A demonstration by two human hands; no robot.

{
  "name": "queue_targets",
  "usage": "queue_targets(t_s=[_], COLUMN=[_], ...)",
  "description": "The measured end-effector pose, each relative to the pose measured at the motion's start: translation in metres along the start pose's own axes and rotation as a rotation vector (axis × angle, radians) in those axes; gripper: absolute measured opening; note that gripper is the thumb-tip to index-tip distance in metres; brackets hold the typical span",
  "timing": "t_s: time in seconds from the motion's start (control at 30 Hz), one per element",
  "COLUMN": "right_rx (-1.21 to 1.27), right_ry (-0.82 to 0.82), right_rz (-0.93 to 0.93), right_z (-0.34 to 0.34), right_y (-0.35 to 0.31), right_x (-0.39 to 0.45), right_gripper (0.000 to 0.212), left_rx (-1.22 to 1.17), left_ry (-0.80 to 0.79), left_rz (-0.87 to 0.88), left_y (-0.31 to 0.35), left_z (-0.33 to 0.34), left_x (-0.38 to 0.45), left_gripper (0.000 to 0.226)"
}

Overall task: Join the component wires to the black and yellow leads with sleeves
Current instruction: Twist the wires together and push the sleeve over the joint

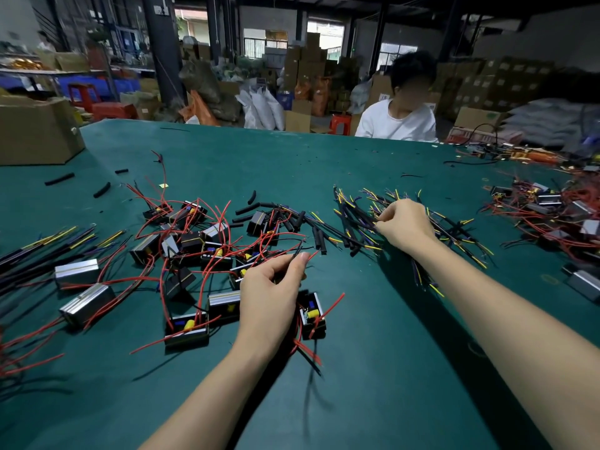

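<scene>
Component wires [300, 251], thin red and black ends running from a small black component [312, 315], are pinched between the thumb and forefinger of the left hand [271, 293], with the tips poking out just past the fingers [303, 258]. That component lies on the green table [373, 336] just right of the left wrist. Well to the right of the left hand, the right hand [404, 224] has its fingers curled into the pile of black and yellow leads [357, 219], apparently picking one out; which lead they hold cannot be told. Loose black sleeves [319, 238] lie between the two hands.

Judged from this, the joint in hand is not yet made: no lead meets the held wires. Left of the left hand, a heap of components with free red wires [194, 235] suggests much work remains.
</scene>
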State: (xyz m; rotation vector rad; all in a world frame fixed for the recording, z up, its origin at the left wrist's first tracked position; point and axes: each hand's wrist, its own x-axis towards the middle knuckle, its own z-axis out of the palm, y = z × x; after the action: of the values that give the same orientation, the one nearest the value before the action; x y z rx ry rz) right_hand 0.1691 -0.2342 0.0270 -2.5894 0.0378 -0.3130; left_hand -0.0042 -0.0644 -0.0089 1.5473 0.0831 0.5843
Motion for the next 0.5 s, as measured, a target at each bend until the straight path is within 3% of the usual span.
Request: queue_targets(t_s=[0.13,0.23,0.33,0.5], right_rx=[0.237,0.644,0.89,1.022], right_ry=[0.017,-0.11,-0.22,-0.325], right_rz=[0.057,0.153,0.182,0.189], right_z=[-0.007,-0.006,-0.005,-0.01], right_y=[0.012,0.016,0.017,0.017], right_x=[-0.01,-0.024,-0.039,-0.053], right_gripper=[0.006,0.012,0.013,0.01], left_rx=[-0.007,-0.006,-0.003,-0.004], left_ry=[0.008,0.01,0.019,0.02], left_rz=[-0.018,-0.022,-0.023,-0.032], left_y=[0.0,0.0,0.0,0.0], left_z=[0.0,0.0,0.0,0.0], left_x=[-0.001,0.0,0.002,0.001], left_gripper=[0.027,0.025,0.018,0.015])
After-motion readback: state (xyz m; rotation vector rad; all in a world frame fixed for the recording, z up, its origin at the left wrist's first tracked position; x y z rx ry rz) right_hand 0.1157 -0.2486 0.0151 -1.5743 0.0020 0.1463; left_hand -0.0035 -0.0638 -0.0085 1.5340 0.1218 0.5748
